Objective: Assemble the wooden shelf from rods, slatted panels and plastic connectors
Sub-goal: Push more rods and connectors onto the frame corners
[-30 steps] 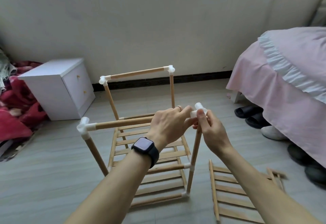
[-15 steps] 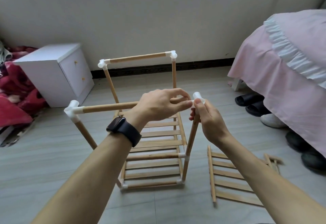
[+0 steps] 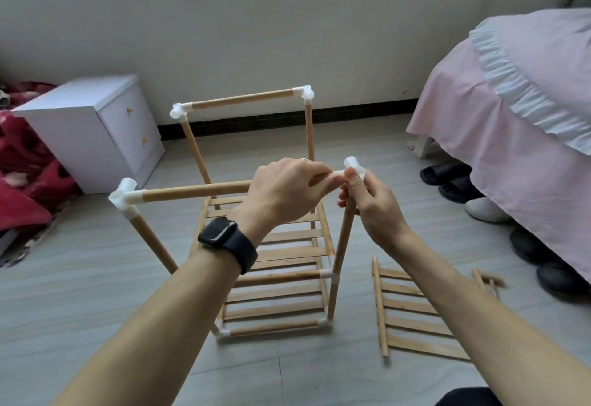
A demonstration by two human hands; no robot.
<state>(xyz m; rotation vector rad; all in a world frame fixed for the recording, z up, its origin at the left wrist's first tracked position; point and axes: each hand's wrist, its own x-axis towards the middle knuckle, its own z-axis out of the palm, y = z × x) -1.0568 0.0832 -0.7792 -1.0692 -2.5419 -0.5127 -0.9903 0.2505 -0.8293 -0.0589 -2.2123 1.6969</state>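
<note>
A part-built wooden shelf frame [image 3: 307, 156] stands on the floor, with slatted panels [image 3: 287, 255] in its lower levels and white plastic connectors at the corners. My left hand [image 3: 287, 191] grips the right end of the near top rod [image 3: 195, 191], which runs left to a white corner connector [image 3: 124, 196]. My right hand [image 3: 371, 204] pinches the white connector [image 3: 353, 166] at the top of the near right upright rod [image 3: 343, 236]. The two hands meet at that corner. The joint itself is hidden by my fingers.
A loose slatted panel [image 3: 412, 313] lies on the floor to the right of the frame. A white bedside cabinet [image 3: 96, 130] stands at the left by red bedding [image 3: 28, 188]. A pink-covered bed [image 3: 511, 124] with slippers and shoes [image 3: 447, 175] under it fills the right.
The view has tilted down and the frame sits more upright in it. Both hands stay at the near right top corner, the left fingers pushed closer against the connector.
</note>
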